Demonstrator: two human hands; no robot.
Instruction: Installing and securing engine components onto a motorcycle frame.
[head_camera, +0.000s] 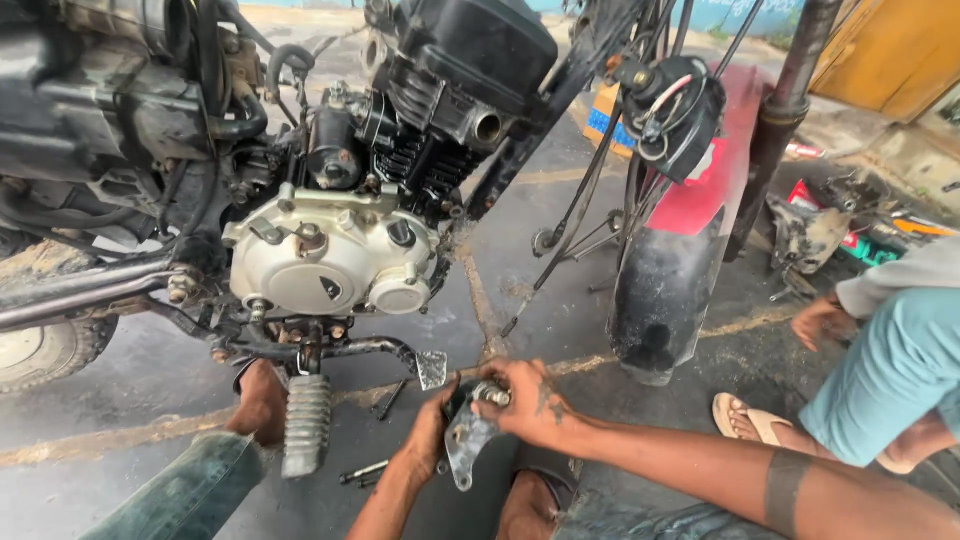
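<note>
Nearest, low in the middle, the left hand (432, 432) closes its fingers round a grey metal bracket part (466, 440); the right hand (530, 402) pinches its upper stub, so a steady grip seems wise; just left stands the ribbed footpeg (306, 424); loose tools (364, 472) lie on the floor; farther, the engine cover (325, 262); right, the red mudguard (678, 262) and another person's hand (820, 322) crowd in.

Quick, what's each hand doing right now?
Left hand: closed on the metal bracket.
Right hand: closed on the same bracket's top end.
</note>
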